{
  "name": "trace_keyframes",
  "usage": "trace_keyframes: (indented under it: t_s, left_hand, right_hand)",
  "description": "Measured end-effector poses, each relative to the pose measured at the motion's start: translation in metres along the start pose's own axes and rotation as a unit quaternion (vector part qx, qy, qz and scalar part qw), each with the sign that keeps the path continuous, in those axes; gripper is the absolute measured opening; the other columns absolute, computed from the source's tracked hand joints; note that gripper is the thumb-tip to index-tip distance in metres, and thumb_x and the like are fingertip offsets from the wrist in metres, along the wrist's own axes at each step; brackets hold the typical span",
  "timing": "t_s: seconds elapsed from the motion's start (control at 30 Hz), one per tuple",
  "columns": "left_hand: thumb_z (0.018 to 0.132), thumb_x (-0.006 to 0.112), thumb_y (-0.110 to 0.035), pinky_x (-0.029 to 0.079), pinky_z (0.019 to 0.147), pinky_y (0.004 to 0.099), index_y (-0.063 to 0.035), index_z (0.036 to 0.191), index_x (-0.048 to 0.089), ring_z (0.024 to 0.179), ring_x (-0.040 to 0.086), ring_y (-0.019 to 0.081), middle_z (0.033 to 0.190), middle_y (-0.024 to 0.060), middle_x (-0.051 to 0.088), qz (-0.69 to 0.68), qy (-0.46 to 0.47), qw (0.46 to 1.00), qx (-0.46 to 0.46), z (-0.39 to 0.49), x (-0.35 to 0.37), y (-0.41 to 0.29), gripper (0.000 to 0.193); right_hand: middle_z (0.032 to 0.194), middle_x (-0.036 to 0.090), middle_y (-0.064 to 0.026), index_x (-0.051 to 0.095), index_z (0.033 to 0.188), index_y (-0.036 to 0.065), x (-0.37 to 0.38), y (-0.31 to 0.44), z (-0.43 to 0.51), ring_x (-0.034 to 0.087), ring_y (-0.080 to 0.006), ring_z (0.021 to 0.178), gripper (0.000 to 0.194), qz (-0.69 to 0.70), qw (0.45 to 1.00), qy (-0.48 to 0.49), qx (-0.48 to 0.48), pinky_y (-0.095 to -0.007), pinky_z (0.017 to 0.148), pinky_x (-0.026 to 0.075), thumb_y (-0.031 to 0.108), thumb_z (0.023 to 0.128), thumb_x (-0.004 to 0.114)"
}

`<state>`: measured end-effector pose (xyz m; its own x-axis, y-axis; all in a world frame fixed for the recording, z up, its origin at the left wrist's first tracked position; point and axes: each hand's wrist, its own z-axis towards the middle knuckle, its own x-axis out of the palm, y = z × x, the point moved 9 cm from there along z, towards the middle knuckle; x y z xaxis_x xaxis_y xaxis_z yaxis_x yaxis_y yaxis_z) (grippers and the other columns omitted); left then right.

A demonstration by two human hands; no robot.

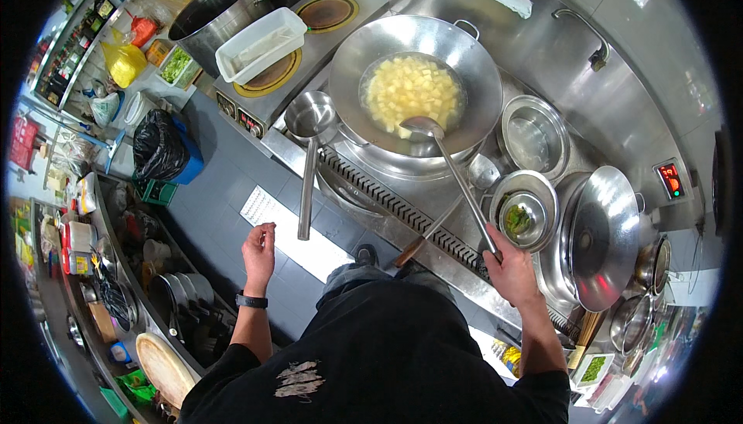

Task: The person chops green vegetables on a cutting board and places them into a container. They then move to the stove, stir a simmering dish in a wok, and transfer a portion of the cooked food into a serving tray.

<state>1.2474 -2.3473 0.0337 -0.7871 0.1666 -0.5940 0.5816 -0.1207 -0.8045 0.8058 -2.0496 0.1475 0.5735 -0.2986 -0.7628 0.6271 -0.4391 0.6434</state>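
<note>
My right hand [511, 267] is closed around the handle of a long metal wok ladle [460, 175]. The ladle's bowl dips into the near edge of the liquid in a large steel wok [415, 32]. Pale yellow cubes [415, 90], which look like potato, lie in that liquid. My left hand [258, 255] hangs over the floor with loosely bent fingers and nothing visible in it. In front of it, a deep long-handled steel ladle [307, 186] rests on the stove's edge, its handle jutting out over the floor.
Right of the wok stand a steel pot [534, 133], a strainer bowl with green scraps [516, 221] and a second, tilted wok [603, 244]. A wooden-handled tool [426, 235] crosses the stove's front edge. A white plastic tub [261, 46] and a stockpot [215, 6] stand left.
</note>
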Motion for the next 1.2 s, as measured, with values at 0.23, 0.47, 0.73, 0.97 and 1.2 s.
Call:
trace_keyframes:
  t_s: [0.23,0.47,0.73,0.97,1.2]
  left_hand:
    - [0.104,0.062,-0.024,0.053,0.080,0.0292,0.0019,0.107,0.071,0.086,0.067,0.0128,0.096,0.0086,0.075,0.000,-0.008,1.000,0.001,-0.003,-0.003,0.004,0.027]
    - [0.103,0.063,-0.025,0.051,0.076,0.0289,0.0010,0.107,0.072,0.078,0.062,0.0122,0.084,0.0054,0.070,-0.022,-0.016,1.000,0.013,-0.008,-0.004,0.010,0.028]
    - [0.105,0.061,-0.021,0.052,0.082,0.0283,0.0020,0.108,0.070,0.088,0.064,0.0114,0.095,0.0072,0.073,0.004,0.006,1.000,-0.017,-0.008,-0.002,0.018,0.025]
    - [0.103,0.063,-0.022,0.053,0.078,0.0293,0.0031,0.106,0.071,0.084,0.065,0.0125,0.096,0.0092,0.075,-0.010,-0.006,1.000,0.013,0.002,-0.002,0.008,0.027]
    - [0.103,0.063,-0.021,0.053,0.081,0.0289,0.0023,0.105,0.071,0.087,0.066,0.0129,0.098,0.0093,0.075,-0.024,-0.006,1.000,0.018,0.017,-0.004,0.010,0.025]
  right_hand:
    - [0.108,0.069,-0.0277,0.058,0.138,0.003,0.002,0.004,0.007,0.068,-0.0447,0.098,0.053,-0.047,0.998,-0.001,-0.030,-0.0483,0.089,0.054,0.003,0.086,0.067]
    - [0.091,0.068,-0.0278,0.055,0.142,0.006,0.012,0.005,0.011,0.068,-0.0444,0.082,0.056,-0.103,0.993,0.019,-0.057,-0.0516,0.076,0.055,0.006,0.087,0.067]
    - [0.084,0.066,-0.0241,0.050,0.145,0.008,0.015,0.011,0.013,0.068,-0.0423,0.080,0.058,-0.161,0.985,0.036,-0.047,-0.0512,0.074,0.055,0.008,0.090,0.065]
    - [0.086,0.067,-0.0250,0.054,0.143,0.008,0.023,0.005,0.010,0.068,-0.0425,0.077,0.055,-0.165,0.985,0.039,-0.022,-0.0510,0.075,0.056,0.009,0.090,0.067]
    - [0.113,0.070,-0.0250,0.057,0.141,0.008,0.022,0.031,-0.003,0.070,-0.0434,0.092,0.055,-0.068,0.997,-0.034,-0.001,-0.0470,0.083,0.058,0.008,0.088,0.068]
